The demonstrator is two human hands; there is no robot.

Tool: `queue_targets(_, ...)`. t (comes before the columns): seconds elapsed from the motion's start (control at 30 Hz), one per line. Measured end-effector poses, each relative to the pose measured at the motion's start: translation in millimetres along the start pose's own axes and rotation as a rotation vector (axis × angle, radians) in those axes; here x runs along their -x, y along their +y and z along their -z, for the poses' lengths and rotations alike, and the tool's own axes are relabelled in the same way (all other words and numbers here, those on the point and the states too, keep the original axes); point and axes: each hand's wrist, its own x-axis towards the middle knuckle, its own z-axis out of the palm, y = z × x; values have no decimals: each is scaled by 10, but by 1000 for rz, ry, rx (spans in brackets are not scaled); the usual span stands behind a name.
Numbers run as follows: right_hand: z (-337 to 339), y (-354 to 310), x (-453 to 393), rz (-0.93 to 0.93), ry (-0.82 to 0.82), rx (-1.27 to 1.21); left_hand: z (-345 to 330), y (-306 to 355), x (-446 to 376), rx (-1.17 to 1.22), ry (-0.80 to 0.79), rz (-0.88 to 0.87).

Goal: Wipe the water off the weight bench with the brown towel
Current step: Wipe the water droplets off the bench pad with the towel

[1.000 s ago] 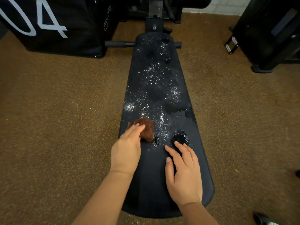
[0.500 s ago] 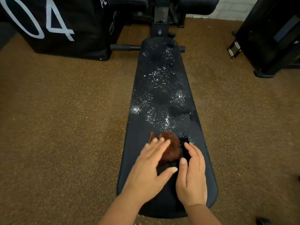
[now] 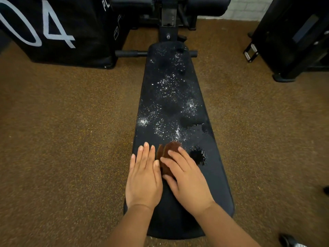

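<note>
A long black weight bench [image 3: 170, 216] runs away from me down the middle of the head view. Water droplets [image 3: 169, 111] glitter over its middle and far half, with a small puddle [image 3: 199, 155] near the right edge. The brown towel [image 3: 168, 154], bunched small, lies on the near half of the pad. My right hand [image 3: 187, 179] lies flat on the towel with straight fingers, covering its near part. My left hand [image 3: 144, 177] rests flat on the pad just left of the towel, fingers straight.
Brown speckled carpet [image 3: 62, 139] surrounds the bench. A black padded block marked "04" [image 3: 58, 31] stands at the far left, and a black machine frame [image 3: 292, 38] at the far right. The bench's upright post [image 3: 168, 24] and side handles sit at its far end.
The towel passed from under my left hand to under my right hand. My left hand slid off to the left onto the bare pad; the right hand moved left onto the towel.
</note>
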Motion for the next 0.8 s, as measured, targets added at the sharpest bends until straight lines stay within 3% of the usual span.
queue_targets(0.13, 169, 268, 31, 105, -3, 15, -7, 15, -15, -25, -18, 8)
queue_targets(0.27, 393, 696, 5, -119, 137, 96, -21, 15, -17, -62, -35, 14)
queue_targets(0.37, 198, 519, -253, -224, 193, 122, -38, 11, -20, -89, -36, 12)
queue_targets(0.5, 53, 86, -179, -121, 77, 31, -56, -3, -32, -114, -31, 4)
queue_targets(0.63, 356, 416, 277, -42, 39, 46, -43, 9, -27, -112, -34, 14)
queue_targets(0.8, 240, 528, -136, -287, 188, 85, -55, 14, -22, -95, -24, 15)
